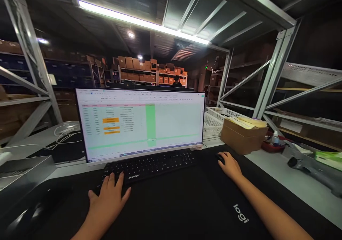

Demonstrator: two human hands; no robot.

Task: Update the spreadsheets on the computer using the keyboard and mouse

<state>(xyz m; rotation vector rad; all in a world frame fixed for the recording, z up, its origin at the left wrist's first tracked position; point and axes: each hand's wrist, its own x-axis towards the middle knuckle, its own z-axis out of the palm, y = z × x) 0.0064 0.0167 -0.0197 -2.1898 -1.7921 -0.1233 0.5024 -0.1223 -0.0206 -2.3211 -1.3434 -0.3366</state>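
My left hand (pixel 108 197) rests with its fingers spread at the lower left part of a black keyboard (pixel 157 164), fingertips over the front keys. My right hand (pixel 230 166) lies over a dark computer mouse (pixel 220 157), most of which is hidden beneath the palm and fingers. Both arms lie across a large black desk mat (pixel 181 204) with "logi" printed on it. Behind the keyboard stands a wide monitor (pixel 176 122). Its screen shows a spreadsheet with several orange cells, a green column and a green row.
A brown cardboard box (pixel 235 138) holding yellowish papers stands right of the monitor, before white baskets (pixel 213 124). Further right lies a grey handheld device (pixel 310 174). A grey metal tray (pixel 29 172) and white cables (pixel 66 131) are at left. A person (pixel 176 80) is far behind the monitor.
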